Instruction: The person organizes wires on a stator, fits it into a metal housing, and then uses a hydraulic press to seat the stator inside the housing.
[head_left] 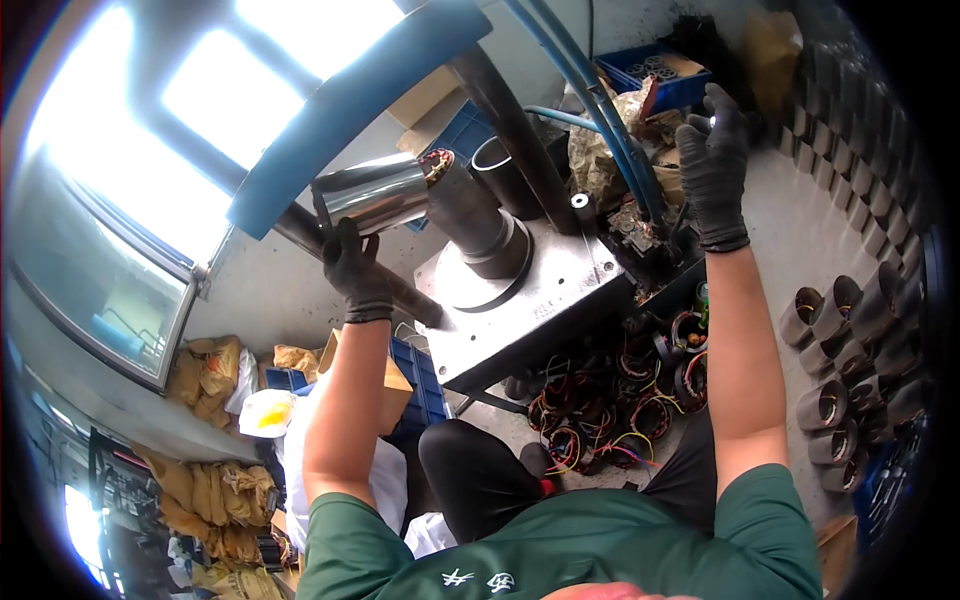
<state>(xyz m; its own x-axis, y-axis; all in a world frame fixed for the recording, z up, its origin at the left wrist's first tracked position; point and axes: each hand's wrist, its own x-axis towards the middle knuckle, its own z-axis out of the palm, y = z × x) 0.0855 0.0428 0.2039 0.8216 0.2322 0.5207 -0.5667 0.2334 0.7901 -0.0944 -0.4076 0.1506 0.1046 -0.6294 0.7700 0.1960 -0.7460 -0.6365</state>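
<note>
A shiny metal cylinder point(375, 195) leans out to the left above a dark cylindrical housing point(465, 215), and red windings point(437, 165) show where the two meet. My left hand point(357, 270), in a dark glove, has its fingers curled against the lower outer end of the shiny cylinder. The dark housing stands on a round base on the grey metal press table point(520, 335). Raised to the right is my right hand point(713, 170), also gloved, its thumb apart from loosely bent fingers, beside blue hoses point(610, 120). A small white spot shows between its fingers; I cannot tell what it is.
A blue press frame point(350, 110) arches overhead on dark posts point(515, 130). Behind the housing stands a dark metal sleeve point(508, 175). Wound coils with coloured wires point(610, 420) lie below the table. Dark cylinders point(830, 410) stack at the right, and a blue crate point(655, 75) sits at the back.
</note>
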